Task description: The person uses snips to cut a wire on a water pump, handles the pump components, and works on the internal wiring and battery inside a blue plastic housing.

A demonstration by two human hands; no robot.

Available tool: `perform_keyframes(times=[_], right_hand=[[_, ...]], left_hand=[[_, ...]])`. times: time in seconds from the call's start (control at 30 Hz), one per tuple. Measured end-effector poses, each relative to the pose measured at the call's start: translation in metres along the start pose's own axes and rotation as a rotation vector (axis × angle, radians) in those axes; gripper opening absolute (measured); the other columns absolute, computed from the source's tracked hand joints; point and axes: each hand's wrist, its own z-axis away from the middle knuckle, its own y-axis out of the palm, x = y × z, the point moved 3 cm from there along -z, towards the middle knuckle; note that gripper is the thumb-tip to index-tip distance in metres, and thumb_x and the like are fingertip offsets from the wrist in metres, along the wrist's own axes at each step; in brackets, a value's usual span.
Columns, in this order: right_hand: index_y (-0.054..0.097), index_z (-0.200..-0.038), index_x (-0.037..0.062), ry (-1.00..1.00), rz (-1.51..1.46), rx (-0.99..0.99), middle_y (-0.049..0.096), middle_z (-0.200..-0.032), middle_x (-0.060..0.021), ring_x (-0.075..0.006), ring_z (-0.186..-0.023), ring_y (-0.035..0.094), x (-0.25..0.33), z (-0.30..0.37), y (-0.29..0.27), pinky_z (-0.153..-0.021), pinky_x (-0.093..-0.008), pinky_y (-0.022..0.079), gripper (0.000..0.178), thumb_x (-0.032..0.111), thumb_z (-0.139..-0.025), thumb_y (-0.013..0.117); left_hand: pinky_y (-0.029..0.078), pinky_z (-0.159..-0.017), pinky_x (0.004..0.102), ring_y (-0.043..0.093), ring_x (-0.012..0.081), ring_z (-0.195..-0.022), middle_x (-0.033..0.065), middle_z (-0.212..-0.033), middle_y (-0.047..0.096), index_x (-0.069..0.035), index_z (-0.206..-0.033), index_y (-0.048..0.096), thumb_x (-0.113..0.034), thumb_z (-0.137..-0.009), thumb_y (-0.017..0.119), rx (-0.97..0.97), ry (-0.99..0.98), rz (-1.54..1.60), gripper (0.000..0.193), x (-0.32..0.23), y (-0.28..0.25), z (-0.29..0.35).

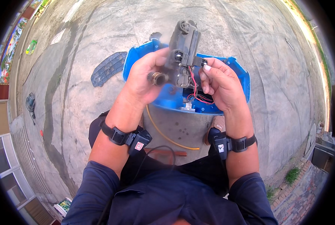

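- Black pump-like unit (186, 39) is held up between the hands, above the blue plastic housing (163, 100);
- left hand (145, 75) is clamped around its left side; right hand (224, 80) pinches the small tab on its right;
- it looks stiff, fairly dense, perhaps slick with grime; the solid body seems the best hold; the thin red wire (193, 80) and ribbed fitting (157, 79) look more fragile

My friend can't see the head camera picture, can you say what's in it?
A person's left hand grips a dark device with red wires over an open blue casing, while the right hand pinches the device's side. A dark panel and yellow hose lie on grey ground.
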Motion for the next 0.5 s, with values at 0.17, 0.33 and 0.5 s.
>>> perform_keyframes(times=[0.17, 0.33, 0.5], right_hand=[[0.065, -0.111, 0.0022, -0.002, 0.003, -0.005, 0.066, -0.083, -0.0013, -0.0065, -0.055, 0.056, -0.0008, -0.0004, 0.0000, -0.048, -0.0185, 0.038, 0.019, 0.013, -0.096, 0.063], [0.065, -0.111, 0.0023, 0.002, -0.009, -0.005, 0.066, -0.083, -0.0014, -0.0064, -0.055, 0.056, -0.0015, -0.0006, -0.0003, -0.048, -0.0181, 0.038, 0.019, 0.013, -0.096, 0.062], [0.065, -0.111, 0.0021, -0.001, -0.004, -0.005, 0.066, -0.083, -0.0014, -0.0062, -0.055, 0.056, -0.0013, -0.0002, -0.0006, -0.048, -0.0179, 0.038, 0.019, 0.013, -0.096, 0.062]], left_hand=[[0.054, -0.093, 0.0449, 0.066, 0.0270, -0.102, 0.0153, -0.112, 0.067, 0.004, -0.122, 0.057, -0.015, -0.088, 0.043, 0.026, 0.007, 0.016, 0.042, 0.0003, -0.0022, -0.0009], [0.055, -0.092, 0.0442, 0.066, 0.0272, -0.102, 0.0156, -0.112, 0.067, 0.004, -0.122, 0.057, -0.015, -0.088, 0.043, 0.002, 0.003, 0.012, 0.042, 0.0008, -0.0022, -0.0008], [0.055, -0.092, 0.0444, 0.067, 0.0277, -0.101, 0.0158, -0.112, 0.068, 0.005, -0.122, 0.058, -0.015, -0.088, 0.043, 0.046, 0.014, -0.010, 0.042, -0.0005, -0.0005, -0.0002]])
